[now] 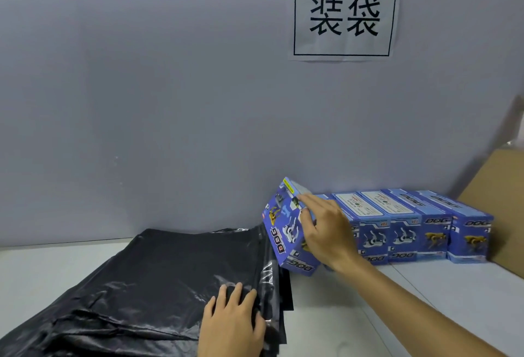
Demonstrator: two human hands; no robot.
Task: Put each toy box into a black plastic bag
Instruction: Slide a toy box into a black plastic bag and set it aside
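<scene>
A stack of flat black plastic bags lies on the white table at the left. My left hand presses flat on the stack near its right edge. A row of blue "DOG" toy boxes stands against the grey wall at the right. My right hand grips the leftmost blue toy box, which is tilted to the left, its lower corner close to the edge of the bags.
A brown cardboard sheet leans at the far right behind the boxes. A paper sign with two printed characters hangs on the grey wall. White table surface shows in front of the boxes.
</scene>
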